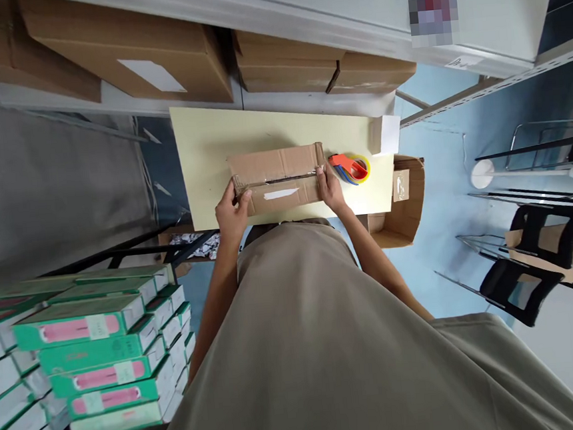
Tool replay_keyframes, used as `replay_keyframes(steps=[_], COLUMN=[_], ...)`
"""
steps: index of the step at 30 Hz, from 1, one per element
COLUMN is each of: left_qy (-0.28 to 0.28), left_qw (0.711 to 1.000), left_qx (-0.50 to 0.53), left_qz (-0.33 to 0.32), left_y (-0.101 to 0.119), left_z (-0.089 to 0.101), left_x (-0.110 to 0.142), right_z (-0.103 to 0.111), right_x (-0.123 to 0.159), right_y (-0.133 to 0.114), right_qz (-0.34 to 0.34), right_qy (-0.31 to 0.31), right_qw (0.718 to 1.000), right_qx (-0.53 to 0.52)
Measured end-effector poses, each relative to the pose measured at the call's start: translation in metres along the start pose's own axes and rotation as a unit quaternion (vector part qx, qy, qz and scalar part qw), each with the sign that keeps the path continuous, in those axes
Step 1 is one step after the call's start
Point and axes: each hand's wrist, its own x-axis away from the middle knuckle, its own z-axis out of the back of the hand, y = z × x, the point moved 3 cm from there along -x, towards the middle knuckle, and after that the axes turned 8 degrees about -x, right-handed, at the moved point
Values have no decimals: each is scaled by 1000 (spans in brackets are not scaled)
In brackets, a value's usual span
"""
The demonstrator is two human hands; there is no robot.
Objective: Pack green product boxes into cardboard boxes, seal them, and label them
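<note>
A long brown cardboard box (pixel 277 163) lies across the pale yellow tabletop (pixel 204 138), directly in front of me. Along its top runs a seam with shiny tape, and a white label strip shows on the near half. My left hand (pixel 232 210) grips the box's left end, thumb on top. At the right end, my right hand (pixel 331 187) holds the box with its thumb on the upper face; some fingers are hidden behind the cardboard. Just right of that hand is an orange tape dispenser (pixel 350 164) with yellow and blue rolls beside it.
A small white box (pixel 384 134) stands at the table's right end. Below it is an open carton (pixel 408 204). Green-and-white boxes (pixel 98 352) are stacked at lower left. Large cartons (pixel 152 59) fill the shelf behind the table. Black chairs (pixel 523 281) stand at right.
</note>
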Motion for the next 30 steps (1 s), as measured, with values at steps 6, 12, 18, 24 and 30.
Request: replay_keyframes(steps=[6, 12, 18, 24, 30], left_qy=[-97, -100, -54, -8, -4], left_qw=[992, 989, 998, 996, 993], left_qx=[85, 106, 16, 5, 43], left_qz=[-9, -20, -21, -84, -114], left_y=[-5, -6, 8, 38, 27], left_z=[10, 10, 17, 34, 29], left_x=[-5, -9, -21, -55, -63], right_z=[1, -4, -11, 0, -9], right_x=[4, 12, 12, 8, 27], right_y=[-7, -17, -39, -60, -35], right_qz=[-6, -45, -83, -47, -37], right_qy=[33, 128, 204, 250, 237], right_qw=[999, 988, 968, 964, 971], right_qx=[13, 72, 119, 82, 11])
